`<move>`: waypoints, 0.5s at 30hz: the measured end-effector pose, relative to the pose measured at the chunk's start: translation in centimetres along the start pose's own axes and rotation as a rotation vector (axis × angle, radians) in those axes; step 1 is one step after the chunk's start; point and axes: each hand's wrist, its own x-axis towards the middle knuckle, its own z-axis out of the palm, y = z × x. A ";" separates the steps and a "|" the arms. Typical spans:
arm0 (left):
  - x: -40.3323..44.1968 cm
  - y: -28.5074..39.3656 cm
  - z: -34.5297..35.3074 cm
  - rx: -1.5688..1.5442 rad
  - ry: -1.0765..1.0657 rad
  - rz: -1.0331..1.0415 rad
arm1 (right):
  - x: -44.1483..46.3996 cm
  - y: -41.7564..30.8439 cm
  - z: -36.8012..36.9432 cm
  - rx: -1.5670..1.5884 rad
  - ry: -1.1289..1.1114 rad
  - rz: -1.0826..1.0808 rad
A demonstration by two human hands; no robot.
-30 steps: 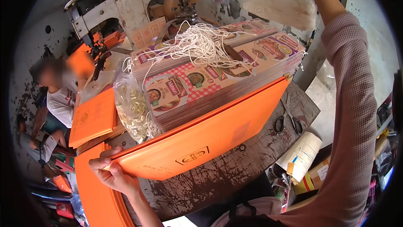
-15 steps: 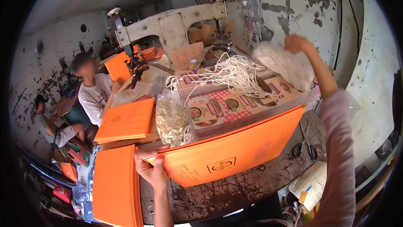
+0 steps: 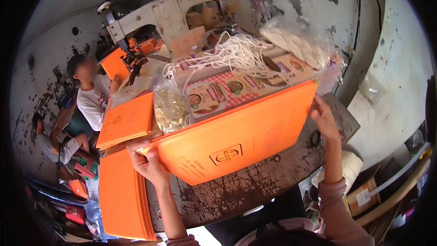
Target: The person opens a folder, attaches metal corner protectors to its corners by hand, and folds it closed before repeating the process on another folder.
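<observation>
An orange folder (image 3: 246, 139) with a black printed emblem stands tilted on its long edge over the worn table (image 3: 218, 209). My left hand (image 3: 152, 166) grips its left corner, thumb on the front face. At the opposite edge, my right hand (image 3: 325, 121) has its fingers closed on the folder's side, partly hidden behind it. Beyond the folder's left part sits a clear bag of gold-coloured small pieces (image 3: 170, 109). White cords (image 3: 241, 55) lie in a tangle on a stack of printed cardboard (image 3: 218, 93).
Stacked orange folders (image 3: 123, 200) lie at the left, with another pile (image 3: 125, 121) behind. A large machine (image 3: 164, 16) stands at the back. Scissor handles (image 3: 315, 138) show near my right hand. A plastic bag of white cord (image 3: 296, 46) rests back right. Two people sit left.
My right hand has come down from above the bag of white cord to the folder's right edge. The view has shifted; my left hand keeps its hold on the folder.
</observation>
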 end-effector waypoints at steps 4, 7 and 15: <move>0.1 -0.7 -0.7 0.043 -0.048 0.138 | -1.5 2.2 2.5 0.123 0.039 0.139; 0.2 -0.4 -0.1 0.099 0.002 0.098 | -1.7 2.7 2.8 0.243 0.079 0.190; -0.3 -0.2 -0.2 0.095 -0.027 0.088 | -1.7 2.9 3.1 0.244 0.097 0.223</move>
